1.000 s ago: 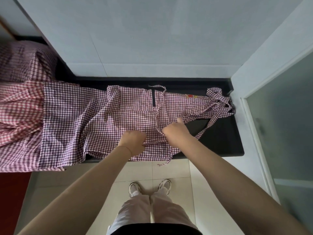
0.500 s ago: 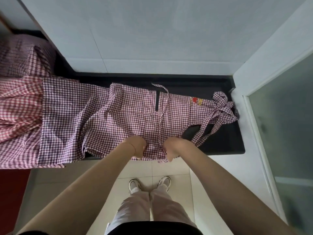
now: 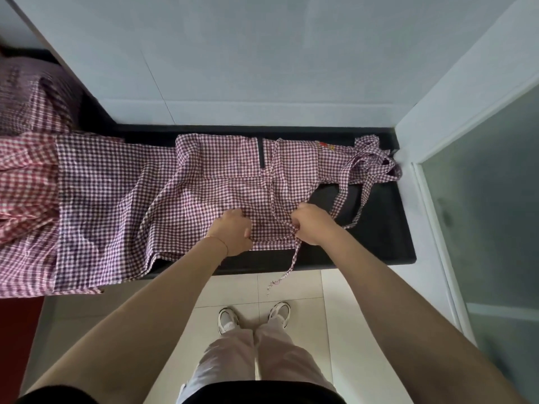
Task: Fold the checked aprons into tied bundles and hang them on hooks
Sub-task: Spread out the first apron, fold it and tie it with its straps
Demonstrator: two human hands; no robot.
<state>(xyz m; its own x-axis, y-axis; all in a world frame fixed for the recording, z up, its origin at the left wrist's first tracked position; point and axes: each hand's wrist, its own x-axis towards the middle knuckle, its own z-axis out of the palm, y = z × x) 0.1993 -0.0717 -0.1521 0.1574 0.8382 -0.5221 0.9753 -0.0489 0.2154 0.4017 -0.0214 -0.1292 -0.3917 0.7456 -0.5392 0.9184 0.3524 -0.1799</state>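
Left hand [image 3: 232, 231] and right hand [image 3: 310, 224]: fingers curled, pinching near hem of checked apron [image 3: 233, 182] on black counter [image 3: 379, 246]. Tie strap [image 3: 287, 266] dangles off edge. Cloth light, limp, shifts easily; best gripped at hem corners. More aprons [image 3: 43, 185] heaped far left.

Purple-and-white checked apron [image 3: 221, 185], black counter [image 3: 379, 243], pale floor tiles [image 3: 291, 287]
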